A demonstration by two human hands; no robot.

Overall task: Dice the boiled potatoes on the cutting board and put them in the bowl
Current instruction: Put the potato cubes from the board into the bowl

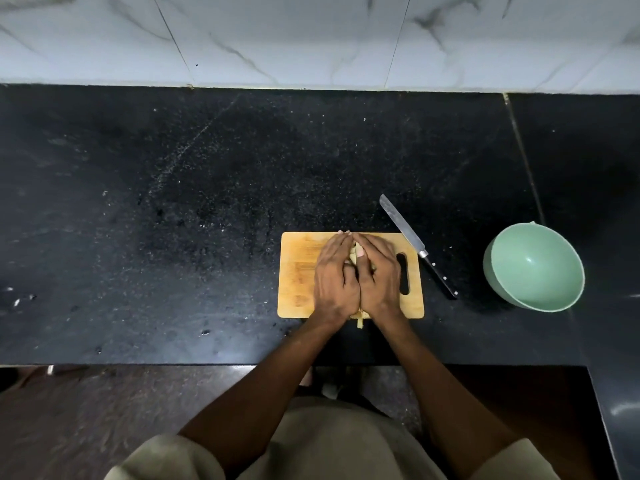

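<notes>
Counter (173, 202): black speckled stone, scattered with pale flecks and crumbs; a seam runs down its right part. Its near edge drops to a brownish floor (104, 410).

Wall (311, 36): white marble-veined tiles behind the counter, meeting it along a straight line.

Board (298, 275): light wood, rectangular, lying flat near the counter's front edge, right of centre; slot handle at its right end.

Left hand (335, 275): palm down on the board, fingers straight and pointing away from the person, cupped against the pile of potato and pressed side by side with the other hand; it is not curled round anything.

Potato (353, 258): pale diced pieces on the board, mostly hidden between the two hands; a few show in the gap between them and one piece (360, 323) pokes over the board's near edge at the wrists.

Right hand (378, 271): mirrors the left, flat with fingers extended, fingertips meeting the left's at the board's far edge, thumb laid on the pile.

Knife (417, 245): on the counter just right of the board, lying diagonally, blade tip away, black riveted handle toward the person; no hand touches it.

Bowl (498, 258): pale green, on the counter well right of the knife; no potato shows inside.

Forearms bare, beige sleeves at the bottom edge.
</notes>
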